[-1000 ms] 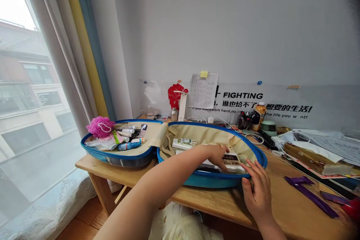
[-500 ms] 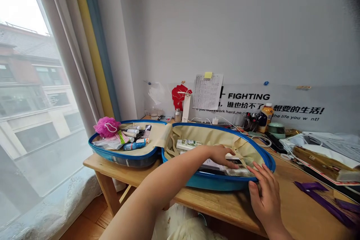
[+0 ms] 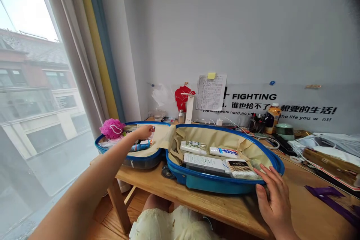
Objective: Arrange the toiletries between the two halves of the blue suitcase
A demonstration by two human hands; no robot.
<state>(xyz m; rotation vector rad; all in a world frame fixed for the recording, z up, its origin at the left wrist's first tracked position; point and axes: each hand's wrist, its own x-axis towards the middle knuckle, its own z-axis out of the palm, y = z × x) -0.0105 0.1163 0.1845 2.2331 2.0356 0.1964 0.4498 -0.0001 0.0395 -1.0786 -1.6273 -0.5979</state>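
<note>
An open blue suitcase (image 3: 225, 187) lies across the wooden desk. My left hand (image 3: 144, 132) is over the left half, fingers curled down near a dark packet; what it grips, if anything, is hidden. Below it are a blue bottle (image 3: 140, 146) and, at the left rim, a pink bath puff (image 3: 112, 129). My right hand (image 3: 274, 195) rests spread on the front right rim and holds nothing. Inside the right half lie a toothpaste tube (image 3: 224, 152), a white-green tube (image 3: 193, 146), a white box (image 3: 204, 162) and a pack of cotton swabs (image 3: 240, 168).
Behind the suitcase stand a small bottle (image 3: 181, 116) and a white lamp (image 3: 190, 108). An orange bottle (image 3: 272, 119), a green jar (image 3: 284, 130), cables and a brown case (image 3: 332, 163) are at the right. A purple wrapper (image 3: 329, 197) lies at front right.
My left hand has moved from the cotton swabs in the right half across to the left half. My right hand stays at the rim. The view has shifted slightly.
</note>
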